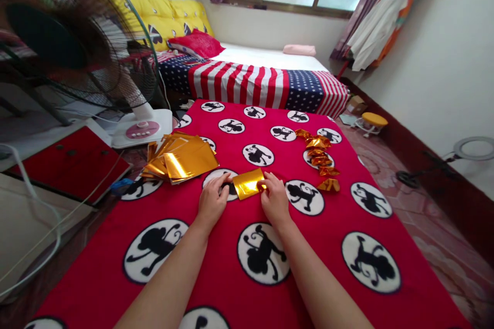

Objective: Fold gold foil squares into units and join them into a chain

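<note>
A small sheet of shiny gold foil paper (245,185) lies on the red cloth between my two hands. My left hand (214,198) rests at the sheet's left side, fingers apart and stretched over the cloth, holding nothing I can see. At the other end, my right hand (275,197) has its thumb and curled fingers closed on the right edge of the paper. To the left is a loose, fanned stack of gold foil sheets (191,158). Several folded gold foil pieces (320,159) sit in a row on the right.
Red cloth with monkey circles (324,252) covers the table. A standing fan (141,126) is at the left beside a red panel (73,162). Behind the table stands a bed (247,85). A yellow stool (373,119) and a ring-shaped stand (473,149) are on the right.
</note>
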A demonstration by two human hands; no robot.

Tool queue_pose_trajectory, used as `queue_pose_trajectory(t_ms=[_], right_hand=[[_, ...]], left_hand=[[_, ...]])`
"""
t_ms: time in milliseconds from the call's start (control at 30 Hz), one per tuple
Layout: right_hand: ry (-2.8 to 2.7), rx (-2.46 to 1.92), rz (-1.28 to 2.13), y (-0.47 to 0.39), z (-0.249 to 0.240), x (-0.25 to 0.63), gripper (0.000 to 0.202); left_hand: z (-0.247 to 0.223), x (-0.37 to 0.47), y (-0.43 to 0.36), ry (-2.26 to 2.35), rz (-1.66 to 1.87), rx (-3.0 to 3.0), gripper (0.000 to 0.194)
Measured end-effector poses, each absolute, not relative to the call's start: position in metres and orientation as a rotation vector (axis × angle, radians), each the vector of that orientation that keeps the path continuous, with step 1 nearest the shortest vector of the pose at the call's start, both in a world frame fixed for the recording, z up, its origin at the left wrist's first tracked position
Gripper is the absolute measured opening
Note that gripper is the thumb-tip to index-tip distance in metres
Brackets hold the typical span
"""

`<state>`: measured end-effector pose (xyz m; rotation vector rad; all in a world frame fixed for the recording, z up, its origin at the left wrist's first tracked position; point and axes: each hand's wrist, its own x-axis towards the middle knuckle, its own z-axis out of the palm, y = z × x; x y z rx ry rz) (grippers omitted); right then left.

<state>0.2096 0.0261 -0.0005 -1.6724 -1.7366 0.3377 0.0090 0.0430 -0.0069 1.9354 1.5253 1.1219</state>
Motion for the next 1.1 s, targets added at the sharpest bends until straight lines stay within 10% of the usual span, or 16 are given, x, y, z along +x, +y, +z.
queue_pose_trajectory(t_ms=[633,900,1100], right_hand=[[-1.424,-1.402,0.474,0.010,0.002,0.209,0.044],[-1.479,-1.346,0.457,0.010,0.006,0.212,0.014],[-1.433,-1.449,0.280,0.011,0.000,0.212,0.032]], left_hand=[[0.001,0.016,0.030,1.344,0.994,1.966,0.093],[-0.004,0.014,0.035,1.254,1.008,2.051,0.053],[-0.006,0.018,0.036,1.440,1.134,1.991,0.083]])
